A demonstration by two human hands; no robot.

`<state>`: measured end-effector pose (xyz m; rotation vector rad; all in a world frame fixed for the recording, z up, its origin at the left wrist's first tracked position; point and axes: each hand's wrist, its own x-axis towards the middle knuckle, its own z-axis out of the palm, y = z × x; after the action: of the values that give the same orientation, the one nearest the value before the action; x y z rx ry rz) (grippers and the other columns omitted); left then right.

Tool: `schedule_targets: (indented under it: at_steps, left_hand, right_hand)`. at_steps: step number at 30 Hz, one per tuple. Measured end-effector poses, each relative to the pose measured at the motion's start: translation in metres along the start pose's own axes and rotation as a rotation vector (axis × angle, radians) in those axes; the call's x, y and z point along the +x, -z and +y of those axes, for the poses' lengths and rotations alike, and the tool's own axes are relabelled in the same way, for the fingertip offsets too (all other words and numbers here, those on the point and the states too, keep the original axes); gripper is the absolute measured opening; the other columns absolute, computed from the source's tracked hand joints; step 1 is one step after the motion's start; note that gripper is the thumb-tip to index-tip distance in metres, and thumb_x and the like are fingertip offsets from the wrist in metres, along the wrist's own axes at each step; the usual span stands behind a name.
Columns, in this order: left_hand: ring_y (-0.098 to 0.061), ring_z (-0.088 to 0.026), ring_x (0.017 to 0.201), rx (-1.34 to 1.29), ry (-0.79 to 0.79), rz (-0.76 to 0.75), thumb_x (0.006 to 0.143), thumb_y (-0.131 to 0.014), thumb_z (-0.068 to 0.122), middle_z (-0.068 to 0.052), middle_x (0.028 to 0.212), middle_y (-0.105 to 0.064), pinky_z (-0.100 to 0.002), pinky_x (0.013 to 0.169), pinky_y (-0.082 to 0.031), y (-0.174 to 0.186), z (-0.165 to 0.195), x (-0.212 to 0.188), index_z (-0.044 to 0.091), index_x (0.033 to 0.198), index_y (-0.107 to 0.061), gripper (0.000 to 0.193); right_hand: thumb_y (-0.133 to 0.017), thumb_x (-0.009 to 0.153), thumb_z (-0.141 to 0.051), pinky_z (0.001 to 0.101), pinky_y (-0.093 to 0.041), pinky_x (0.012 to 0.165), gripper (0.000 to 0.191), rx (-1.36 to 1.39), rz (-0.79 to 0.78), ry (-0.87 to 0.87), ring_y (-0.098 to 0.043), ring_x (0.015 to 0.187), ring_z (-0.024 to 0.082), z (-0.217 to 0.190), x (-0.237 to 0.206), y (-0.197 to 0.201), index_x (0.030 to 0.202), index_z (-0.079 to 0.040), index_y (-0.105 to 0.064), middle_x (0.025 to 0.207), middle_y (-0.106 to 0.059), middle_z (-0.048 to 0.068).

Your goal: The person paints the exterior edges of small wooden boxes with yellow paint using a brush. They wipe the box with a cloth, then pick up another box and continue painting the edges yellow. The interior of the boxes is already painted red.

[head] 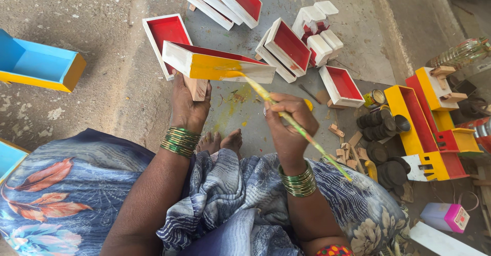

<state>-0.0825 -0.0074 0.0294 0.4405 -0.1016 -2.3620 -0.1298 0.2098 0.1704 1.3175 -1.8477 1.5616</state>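
Head view, looking straight down. Left hand [188, 105] closed around a bare wooden block under a long wooden tray [217, 64], holding it up off the floor; tray white outside, red inside, its near side half coated in wet yellow. Right hand [287, 120] pinched tight on a thin paintbrush [286, 115], fingers wrapped round the shaft, bristle tip touching the tray's yellow patch, handle running back past the wrist. Green bangles [180, 141] on the left wrist, a matching stack on the right. Bare toes showing between the forearms, above a blue and grey patterned cloth over the lap.

Below, a rough grey concrete floor [102, 82], smeared yellow just under the tray. More red and white trays [225, 0] lying beyond, some leaning on one another, well apart from the hands. At far left a blue and yellow box [41, 64]. At right a small paint tin [376, 98], a cluster of dark round wheels [381, 123], yellow and red toy parts [424, 128], scraps of bare wood, and a pink and lilac container [446, 216] near the lower corner.
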Motion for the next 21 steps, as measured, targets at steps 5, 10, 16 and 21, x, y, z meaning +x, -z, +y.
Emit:
schedule_targets:
  at_steps: [5, 10, 16, 21]
  left_hand:
    - [-0.071, -0.019, 0.096, 0.000, -0.010, -0.022, 0.104, -0.050, 0.047, -0.005, 0.113, -0.069, -0.033, 0.076, -0.061, -0.004, -0.002, -0.004, 0.013, 0.133, -0.054, 0.045]
    - [-0.071, -0.020, 0.095, 0.036, 0.030, 0.007, 0.103, -0.050, 0.053, -0.006, 0.111, -0.069, -0.032, 0.074, -0.060, -0.008, -0.009, -0.008, 0.010, 0.133, -0.054, 0.053]
    - [-0.071, -0.020, 0.096, 0.059, 0.005, -0.037, 0.102, -0.053, 0.052, -0.006, 0.114, -0.068, -0.032, 0.074, -0.061, -0.008, -0.014, -0.012, 0.011, 0.137, -0.053, 0.054]
    - [-0.071, -0.020, 0.094, 0.041, 0.021, -0.007, 0.101, -0.052, 0.053, -0.006, 0.113, -0.068, -0.031, 0.072, -0.061, -0.009, -0.010, -0.010, 0.011, 0.135, -0.053, 0.054]
  right_hand:
    - [-0.077, 0.093, 0.009, 0.0266, -0.066, 0.077, 0.022, 0.158, 0.008, -0.046, -0.072, 0.093, 0.014, -0.005, -0.003, 0.006, 0.097, -0.002, -0.058, 0.114, -0.070, 0.016]
    - [-0.078, 0.092, 0.007, 0.0274, -0.067, 0.082, 0.023, 0.187, -0.016, 0.031, -0.074, 0.099, 0.017, -0.017, -0.009, -0.003, 0.098, -0.003, -0.059, 0.114, -0.071, 0.016]
    - [-0.081, 0.089, 0.006, 0.0273, -0.064, 0.082, 0.025, 0.100, -0.054, 0.080, -0.073, 0.099, 0.016, -0.024, -0.009, -0.012, 0.096, -0.004, -0.059, 0.112, -0.072, 0.015]
    - [-0.081, 0.090, 0.007, 0.0293, -0.063, 0.086, 0.025, -0.012, -0.011, 0.089, -0.074, 0.102, 0.018, -0.017, -0.005, -0.007, 0.095, -0.004, -0.059, 0.111, -0.073, 0.014]
